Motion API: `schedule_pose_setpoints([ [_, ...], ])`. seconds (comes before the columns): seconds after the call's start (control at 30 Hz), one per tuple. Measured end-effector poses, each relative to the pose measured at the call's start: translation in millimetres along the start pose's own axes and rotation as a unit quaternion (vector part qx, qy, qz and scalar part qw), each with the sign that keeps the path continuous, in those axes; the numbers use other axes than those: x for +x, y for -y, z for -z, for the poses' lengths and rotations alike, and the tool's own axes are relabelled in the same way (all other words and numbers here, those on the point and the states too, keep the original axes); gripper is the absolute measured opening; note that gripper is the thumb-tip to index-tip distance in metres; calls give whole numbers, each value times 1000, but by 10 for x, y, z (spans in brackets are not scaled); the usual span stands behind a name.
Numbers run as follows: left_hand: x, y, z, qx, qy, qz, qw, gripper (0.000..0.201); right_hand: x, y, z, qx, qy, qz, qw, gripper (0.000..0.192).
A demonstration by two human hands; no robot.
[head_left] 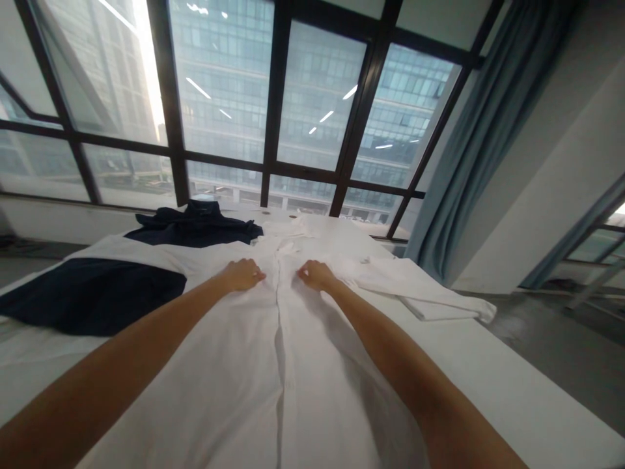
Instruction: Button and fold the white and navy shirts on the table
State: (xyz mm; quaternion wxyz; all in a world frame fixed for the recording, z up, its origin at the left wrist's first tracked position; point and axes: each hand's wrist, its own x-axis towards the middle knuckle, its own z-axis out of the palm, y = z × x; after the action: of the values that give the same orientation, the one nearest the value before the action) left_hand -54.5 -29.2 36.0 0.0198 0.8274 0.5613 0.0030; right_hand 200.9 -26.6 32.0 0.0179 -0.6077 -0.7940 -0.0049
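So there's a crumpled dark navy garment (195,225) at the far end of the table (527,391), and another dark navy piece (88,293) spread flat along the table's left side. Beyond the table is a big window (273,98), with a blue-grey curtain (469,163) off the table's far right corner.

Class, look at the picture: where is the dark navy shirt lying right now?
In the head view the dark navy shirt lies crumpled at the far left of the table, near the window, just beyond the left hand and the white shirt.
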Motion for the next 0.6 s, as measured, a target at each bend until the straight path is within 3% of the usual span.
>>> schedule_pose_setpoints([
  [0.1, 234, -213, -36, -20, -94, -10, 995, 42, 208, 343, 8, 20, -38, -14, 999, 43],
  [0.2, 421, -306, -166, -52, -102, -29, 993, 32, 370, 534, -81, 38, -28, -38, 998, 37],
  [0.37, 484, -365, -302, -99, -117, 7, 988, 27, 504, 427, -161, 31, 11, -20, 999, 38],
  [0.6, 473, -486, -195, -116, -60, 30, 991, 25, 455, 303, -34, 22, 56, 22, 998, 36],
])
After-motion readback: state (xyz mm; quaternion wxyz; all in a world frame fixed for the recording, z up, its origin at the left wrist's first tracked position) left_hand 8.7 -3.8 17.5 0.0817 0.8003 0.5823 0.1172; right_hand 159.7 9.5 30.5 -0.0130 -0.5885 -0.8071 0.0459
